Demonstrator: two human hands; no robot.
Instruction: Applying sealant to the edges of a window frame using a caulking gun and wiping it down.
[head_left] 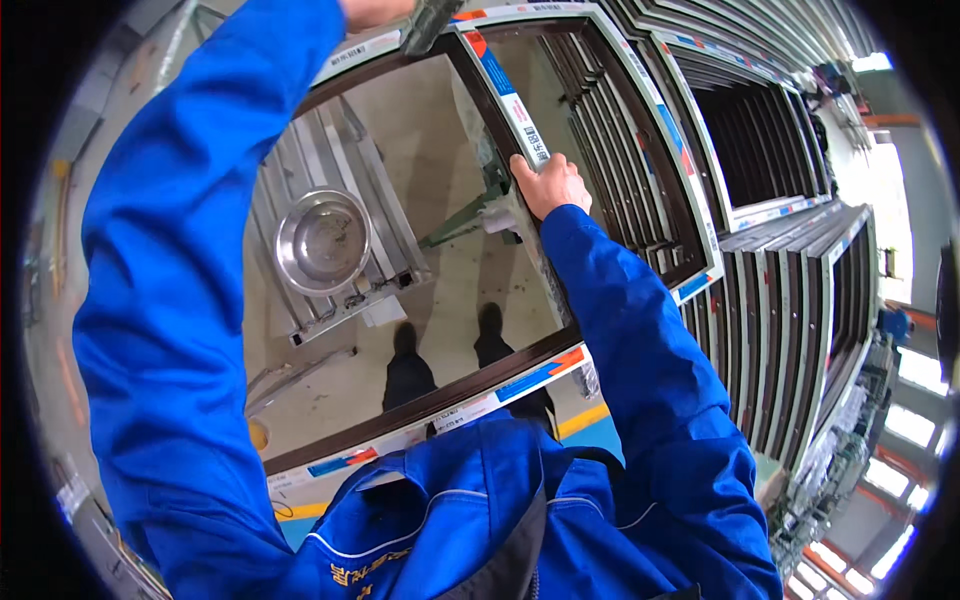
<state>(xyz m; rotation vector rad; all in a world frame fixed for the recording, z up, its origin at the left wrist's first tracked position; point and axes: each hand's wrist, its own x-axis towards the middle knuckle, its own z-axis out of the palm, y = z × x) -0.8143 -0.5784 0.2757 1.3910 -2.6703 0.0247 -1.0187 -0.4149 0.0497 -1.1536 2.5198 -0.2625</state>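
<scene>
A large window frame (495,397), dark brown with white film and blue and orange strips, lies across the view before me. A crossbar (505,100) divides it into a wide left opening and a narrower right one. My right hand (553,186) is closed round this bar, thumb on its left side. My left hand (375,12) is at the frame's far side, mostly cut off by the upper edge, so its fingers are hidden. Right beside it is a dark grey, elongated block (432,25); whether the hand holds it cannot be made out.
Through the left opening show a shiny metal bowl (322,242) on metal rails (385,190), a green metal leg (455,225) and my shoes (404,340) on the floor. Many similar frames (775,330) stand stacked at the right, with more (755,140) beyond them.
</scene>
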